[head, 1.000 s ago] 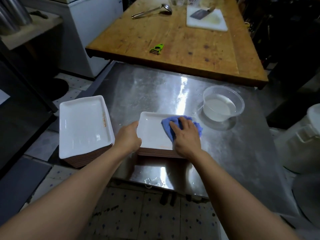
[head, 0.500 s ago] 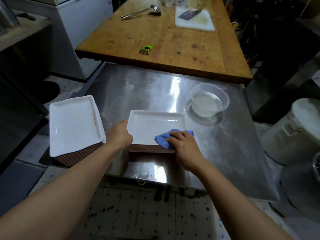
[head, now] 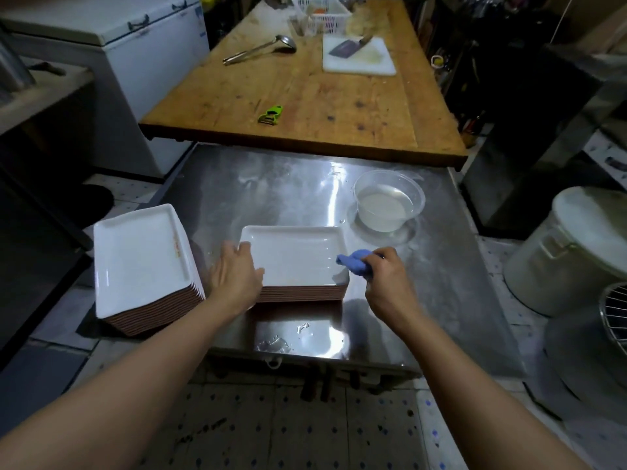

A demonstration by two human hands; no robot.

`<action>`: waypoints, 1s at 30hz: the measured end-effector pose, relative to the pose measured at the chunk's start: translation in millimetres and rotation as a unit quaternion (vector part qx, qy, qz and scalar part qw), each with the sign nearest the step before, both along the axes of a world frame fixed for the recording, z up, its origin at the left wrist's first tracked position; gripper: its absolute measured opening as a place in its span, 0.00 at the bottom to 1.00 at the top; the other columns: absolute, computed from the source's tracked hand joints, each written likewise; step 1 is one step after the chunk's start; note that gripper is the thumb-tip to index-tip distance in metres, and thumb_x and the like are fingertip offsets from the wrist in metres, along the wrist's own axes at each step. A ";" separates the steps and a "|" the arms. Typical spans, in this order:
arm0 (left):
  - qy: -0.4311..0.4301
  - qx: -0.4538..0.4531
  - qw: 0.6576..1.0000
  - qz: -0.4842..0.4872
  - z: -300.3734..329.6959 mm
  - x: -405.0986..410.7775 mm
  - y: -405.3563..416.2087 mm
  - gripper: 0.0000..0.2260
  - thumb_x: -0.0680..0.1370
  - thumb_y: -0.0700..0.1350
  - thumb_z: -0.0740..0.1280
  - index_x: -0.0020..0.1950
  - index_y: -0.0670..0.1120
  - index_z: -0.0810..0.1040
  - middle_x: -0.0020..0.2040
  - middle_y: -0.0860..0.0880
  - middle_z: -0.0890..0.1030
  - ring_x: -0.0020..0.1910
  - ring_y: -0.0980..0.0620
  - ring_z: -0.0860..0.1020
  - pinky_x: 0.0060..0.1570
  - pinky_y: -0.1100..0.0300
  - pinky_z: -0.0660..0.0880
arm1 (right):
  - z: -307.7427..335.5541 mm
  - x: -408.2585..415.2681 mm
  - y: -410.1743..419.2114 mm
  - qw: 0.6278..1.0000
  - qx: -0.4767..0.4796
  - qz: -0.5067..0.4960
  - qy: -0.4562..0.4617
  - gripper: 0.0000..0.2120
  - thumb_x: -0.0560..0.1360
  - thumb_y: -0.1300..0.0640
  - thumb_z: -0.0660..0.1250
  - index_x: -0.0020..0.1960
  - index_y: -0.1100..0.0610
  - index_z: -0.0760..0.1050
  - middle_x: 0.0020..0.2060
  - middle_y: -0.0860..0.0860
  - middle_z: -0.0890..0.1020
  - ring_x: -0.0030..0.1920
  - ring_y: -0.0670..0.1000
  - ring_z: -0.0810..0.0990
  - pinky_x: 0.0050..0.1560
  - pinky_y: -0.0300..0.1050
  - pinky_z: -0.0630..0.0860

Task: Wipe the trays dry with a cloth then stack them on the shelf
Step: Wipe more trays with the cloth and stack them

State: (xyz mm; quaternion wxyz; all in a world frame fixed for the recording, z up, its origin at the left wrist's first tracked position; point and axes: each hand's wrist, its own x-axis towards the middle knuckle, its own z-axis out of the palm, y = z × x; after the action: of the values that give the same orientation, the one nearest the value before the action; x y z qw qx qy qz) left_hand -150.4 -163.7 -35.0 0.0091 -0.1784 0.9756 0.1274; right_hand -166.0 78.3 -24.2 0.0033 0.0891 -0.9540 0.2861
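A stack of white rectangular trays [head: 295, 256] with brown undersides sits on the steel table [head: 271, 191] in front of me. My left hand [head: 237, 273] grips the top tray's left edge, thumb on the near rim. My right hand [head: 386, 273] holds a bunched blue cloth [head: 354, 262] at the stack's right edge, just off the top tray. A second, taller stack of the same trays [head: 142, 256] stands at the table's left corner, tilted slightly.
A clear plastic bowl of water [head: 388, 203] stands right of the trays. Water puddles lie near the table's front edge [head: 274, 344]. Behind is a wooden table [head: 322, 106] with a green peeler [head: 270, 114], ladle and cutting board. A white bucket [head: 573, 249] stands on the floor at right.
My right hand has pulled the cloth off the tray's surface to its right edge and bunched it. The left hand stays on the left rim. The camera has tilted up.
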 end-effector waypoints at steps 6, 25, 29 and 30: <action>0.025 -0.040 0.981 -0.188 -7.0 4.2 31.8 0.11 0.75 0.53 0.68 0.55 0.53 0.80 0.54 0.53 0.73 0.58 0.52 0.68 0.42 0.58 0.68 | 5.2 1.7 4.4 0.997 -0.064 -0.045 -0.012 0.18 0.75 0.69 0.58 0.57 0.55 0.79 0.50 0.53 0.71 0.46 0.56 0.78 0.46 0.52 0.78; 0.199 -0.039 0.954 -0.223 26.9 7.6 36.4 0.04 0.77 0.42 0.65 0.48 0.42 0.75 0.34 0.41 0.80 0.32 0.37 0.77 0.30 0.54 0.63 | 19.0 18.3 4.0 0.980 -0.165 -0.108 -0.021 0.13 0.74 0.68 0.57 0.51 0.62 0.79 0.52 0.60 0.76 0.49 0.61 0.79 0.49 0.58 0.78; 0.233 0.046 0.959 -0.154 55.7 10.8 38.6 0.05 0.78 0.46 0.63 0.49 0.45 0.73 0.39 0.42 0.80 0.38 0.38 0.77 0.34 0.54 0.65 | 51.0 19.0 -1.3 0.980 -0.149 -0.121 0.049 0.15 0.73 0.68 0.59 0.56 0.62 0.79 0.56 0.60 0.76 0.56 0.57 0.74 0.58 0.47 0.71; 0.248 0.092 0.955 -0.137 64.4 13.1 39.0 0.04 0.78 0.45 0.63 0.48 0.45 0.73 0.39 0.43 0.80 0.39 0.39 0.76 0.36 0.53 0.68 | 61.4 19.5 -3.9 0.978 -0.157 -0.121 0.065 0.15 0.73 0.68 0.59 0.56 0.61 0.79 0.57 0.59 0.76 0.57 0.56 0.74 0.58 0.43 0.69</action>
State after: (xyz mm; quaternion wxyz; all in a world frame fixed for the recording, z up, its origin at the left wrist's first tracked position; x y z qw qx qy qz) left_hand -137.3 -124.7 29.4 -0.1998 -0.0045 0.9462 0.2544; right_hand -146.5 74.4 37.2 0.1138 -0.0106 -0.8989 0.4230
